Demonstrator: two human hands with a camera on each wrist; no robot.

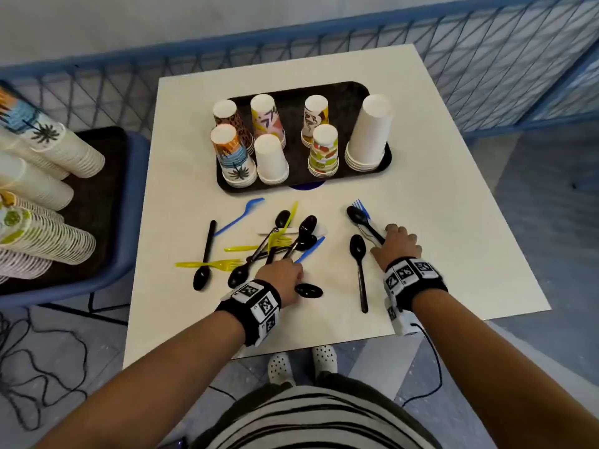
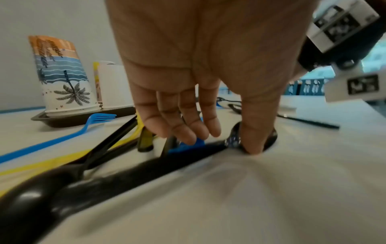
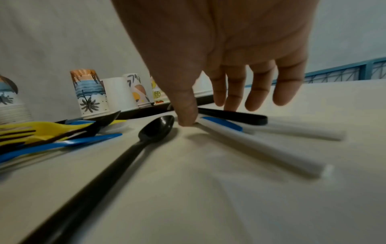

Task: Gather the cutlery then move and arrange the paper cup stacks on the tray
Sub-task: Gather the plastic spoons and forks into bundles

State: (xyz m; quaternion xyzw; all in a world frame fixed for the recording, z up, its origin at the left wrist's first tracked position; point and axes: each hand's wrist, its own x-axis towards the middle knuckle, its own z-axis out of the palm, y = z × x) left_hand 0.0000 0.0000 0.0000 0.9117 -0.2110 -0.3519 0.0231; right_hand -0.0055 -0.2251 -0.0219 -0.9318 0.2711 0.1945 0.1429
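Observation:
On the white table a black tray holds several upside-down paper cup stacks, among them a tall white stack and a palm-print stack. In front of it lies scattered plastic cutlery: a heap of black spoons and yellow forks, a blue fork, and a lone black spoon. My left hand presses the heap's near end, its thumb on a black spoon. My right hand rests straight-fingered on a black spoon and white handles.
At the left a blue seat carries another black tray with long cup stacks lying on their sides. A blue mesh railing runs behind and to the right of the table. Cables lie on the floor at lower left.

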